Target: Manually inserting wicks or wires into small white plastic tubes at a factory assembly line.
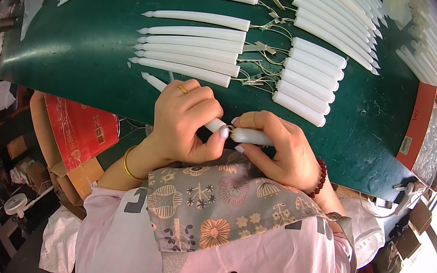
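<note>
Left hand (182, 119), right hand (286, 150) hold white tubes (254, 137); red box (420, 114) (printed label (405, 145)).

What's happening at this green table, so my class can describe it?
A person's left hand holds a white candle-shaped piece, and the right hand holds a white tube, their facing ends close together. Whether they are joined is hard to see. Beyond the hands, on the green table, lie rows of tapered white sticks with wires running toward white cylinders.
</note>
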Action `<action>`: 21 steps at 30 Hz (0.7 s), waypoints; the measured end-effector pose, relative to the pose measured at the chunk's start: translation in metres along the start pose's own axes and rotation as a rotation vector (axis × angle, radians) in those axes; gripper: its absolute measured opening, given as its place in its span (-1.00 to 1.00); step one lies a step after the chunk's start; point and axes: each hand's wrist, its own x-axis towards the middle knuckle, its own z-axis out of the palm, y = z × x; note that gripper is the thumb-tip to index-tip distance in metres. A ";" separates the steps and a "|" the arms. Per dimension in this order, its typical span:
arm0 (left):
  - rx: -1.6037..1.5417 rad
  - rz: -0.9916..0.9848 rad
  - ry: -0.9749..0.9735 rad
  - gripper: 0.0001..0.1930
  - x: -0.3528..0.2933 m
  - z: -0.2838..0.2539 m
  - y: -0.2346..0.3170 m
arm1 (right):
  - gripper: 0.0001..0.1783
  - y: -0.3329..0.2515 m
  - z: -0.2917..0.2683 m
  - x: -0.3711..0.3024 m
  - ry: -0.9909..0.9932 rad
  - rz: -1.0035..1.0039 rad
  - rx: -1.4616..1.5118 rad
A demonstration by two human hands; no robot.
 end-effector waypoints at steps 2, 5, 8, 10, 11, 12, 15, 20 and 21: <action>0.014 0.016 -0.011 -0.73 -0.002 0.001 0.001 | -0.55 0.004 0.000 -0.002 -0.004 -0.064 -0.050; -0.002 -0.056 -0.085 -0.77 0.001 0.001 0.005 | -0.57 0.003 -0.001 -0.005 -0.018 0.005 -0.049; -0.134 0.059 -0.241 -0.62 0.007 -0.006 -0.002 | -0.55 0.009 -0.003 -0.013 0.064 -0.039 -0.036; -0.129 0.065 -0.229 -0.62 0.005 -0.006 0.000 | -0.54 0.011 -0.004 -0.018 0.067 -0.041 -0.058; -0.121 0.069 -0.218 -0.61 0.004 -0.005 0.001 | -0.52 0.012 -0.005 -0.019 0.070 -0.045 -0.079; -0.124 0.071 -0.219 -0.61 0.004 -0.004 0.000 | -0.52 0.011 -0.003 -0.020 0.072 -0.042 -0.080; -0.096 0.120 -0.172 -0.61 0.003 0.000 -0.001 | -0.49 0.007 0.001 -0.022 0.123 0.007 -0.213; 0.044 -0.026 -0.344 -0.64 -0.004 0.004 0.007 | -0.46 0.004 0.002 -0.023 0.097 -0.103 -0.720; 0.040 -0.024 -0.345 -0.64 -0.003 0.004 0.007 | -0.46 0.004 0.000 -0.023 0.097 -0.098 -0.722</action>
